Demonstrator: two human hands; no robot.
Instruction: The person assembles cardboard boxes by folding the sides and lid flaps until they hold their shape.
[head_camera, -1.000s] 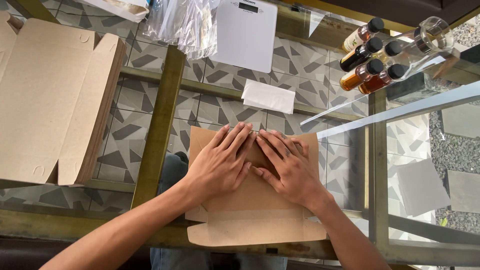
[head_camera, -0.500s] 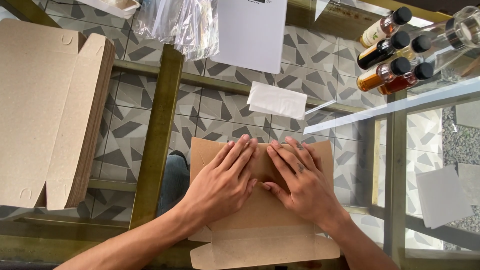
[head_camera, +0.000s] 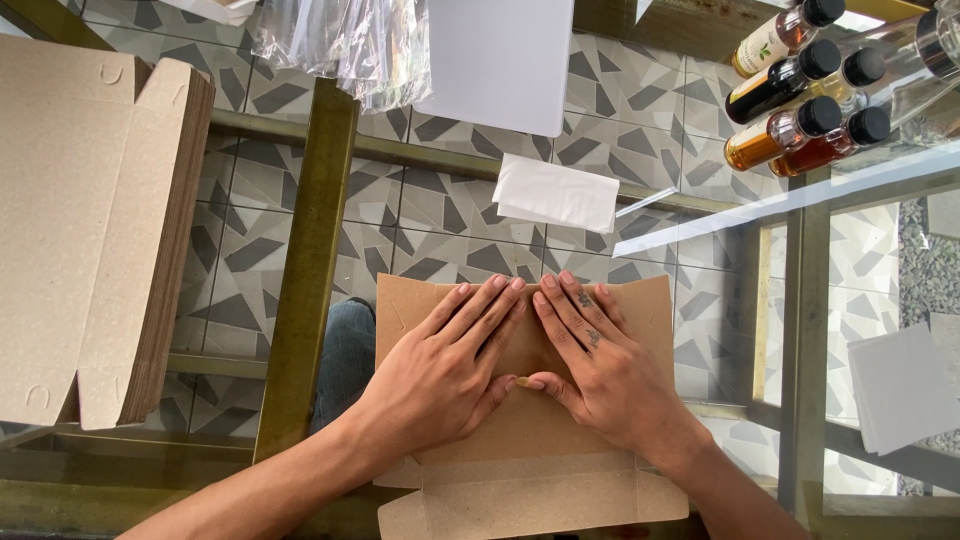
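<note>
Left hand (head_camera: 445, 370) and right hand (head_camera: 600, 365), open flat, pressed brown box blank (head_camera: 525, 470); blank stack (head_camera: 90, 230) left, five bottles (head_camera: 805, 95) far right.

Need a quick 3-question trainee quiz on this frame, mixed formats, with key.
1. True or false: both hands, left hand and right hand, press flat on the cardboard box blank.
2. Where is the stack of flat cardboard blanks? A) to the person's left B) by the bottles C) under the hands
3. Fill in: the small bottles have ____ caps.

Key: 1 true; 2 A; 3 black.
</note>
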